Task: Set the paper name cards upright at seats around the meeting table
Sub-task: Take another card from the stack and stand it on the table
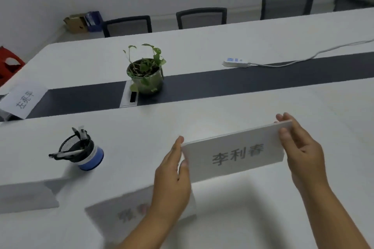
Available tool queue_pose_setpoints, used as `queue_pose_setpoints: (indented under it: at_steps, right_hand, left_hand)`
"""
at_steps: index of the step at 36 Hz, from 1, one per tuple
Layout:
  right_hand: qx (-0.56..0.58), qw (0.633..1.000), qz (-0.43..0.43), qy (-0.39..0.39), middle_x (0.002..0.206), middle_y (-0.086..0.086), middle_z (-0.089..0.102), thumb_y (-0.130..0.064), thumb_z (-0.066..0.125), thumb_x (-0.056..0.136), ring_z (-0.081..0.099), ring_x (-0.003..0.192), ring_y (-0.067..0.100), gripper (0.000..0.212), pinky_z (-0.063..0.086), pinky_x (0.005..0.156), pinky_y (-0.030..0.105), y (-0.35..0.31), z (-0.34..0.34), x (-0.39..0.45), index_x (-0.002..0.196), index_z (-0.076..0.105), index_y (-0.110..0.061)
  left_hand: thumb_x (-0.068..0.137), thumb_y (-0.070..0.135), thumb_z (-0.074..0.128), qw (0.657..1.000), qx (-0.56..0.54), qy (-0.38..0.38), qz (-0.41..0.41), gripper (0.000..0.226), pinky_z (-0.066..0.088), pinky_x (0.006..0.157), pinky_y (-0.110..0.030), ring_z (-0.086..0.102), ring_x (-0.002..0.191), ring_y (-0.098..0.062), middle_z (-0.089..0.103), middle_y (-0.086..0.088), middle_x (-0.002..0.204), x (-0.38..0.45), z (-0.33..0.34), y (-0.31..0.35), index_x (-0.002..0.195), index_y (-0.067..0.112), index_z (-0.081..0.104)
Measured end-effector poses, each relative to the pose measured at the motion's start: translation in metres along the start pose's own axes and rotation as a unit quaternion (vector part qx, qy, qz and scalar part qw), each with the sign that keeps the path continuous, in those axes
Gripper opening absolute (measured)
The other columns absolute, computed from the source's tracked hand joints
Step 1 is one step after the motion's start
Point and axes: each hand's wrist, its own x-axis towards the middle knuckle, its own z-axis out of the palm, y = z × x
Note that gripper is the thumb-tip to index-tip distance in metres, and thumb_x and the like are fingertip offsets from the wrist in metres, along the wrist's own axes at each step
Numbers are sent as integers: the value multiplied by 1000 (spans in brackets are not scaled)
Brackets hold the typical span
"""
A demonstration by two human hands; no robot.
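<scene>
Name card [234,153]: folded white paper with dark characters, held just over the near white strip of the counter [222,107], tilted, right end further away.
Left hand [172,180]: grips the card's left edge, thumb on the front face, fingers behind.
Right hand [299,147]: pinches the right edge, thumb in front, fingertips over the top corner.
Second card [119,216]: blurred, reddish print, near counter edge, partly under the left forearm.
Third card [22,99]: standing at far left end, by the dark centre strip.
Pen pot [81,151]: left of the hands, well apart.
Plant [145,73]: on the centre strip, beside a cable hatch.
Power strip [235,62]: far side, cord trailing right.
Open room: bare white counter ahead and right of held card.
Chairs [202,18]: along far edge.
</scene>
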Motion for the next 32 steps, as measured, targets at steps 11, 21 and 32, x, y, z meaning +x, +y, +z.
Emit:
queue_pose_setpoints:
  at_steps: [11, 21, 32]
  right_hand:
    - [-45, 988, 127, 78, 133, -5, 48, -13, 45, 91, 45, 120, 10, 42, 40, 98, 21, 95, -98, 38, 133, 39, -16]
    - [-63, 981, 180, 16, 127, -7, 45, -10, 50, 88, 42, 114, 8, 47, 36, 97, 24, 147, -109, 59, 133, 37, -17]
    - [-39, 979, 194, -40, 114, -3, 53, -12, 54, 87, 50, 106, 15, 36, 38, 84, 27, 166, -113, 94, 121, 49, -20]
  left_hand:
    - [94, 11, 32, 983, -32, -141, -112, 43, 23, 105, -18, 31, 133, -11, 34, 3, 145, 30, 156, -19, 137, 17, 29]
    - [92, 11, 41, 979, 54, -175, -93, 39, 27, 99, -18, 40, 128, -15, 44, -2, 139, 48, 184, -61, 131, 13, 40]
    - [86, 8, 53, 985, 27, -139, -100, 36, 35, 95, -22, 48, 110, -8, 49, 13, 117, 59, 188, -69, 121, 14, 53]
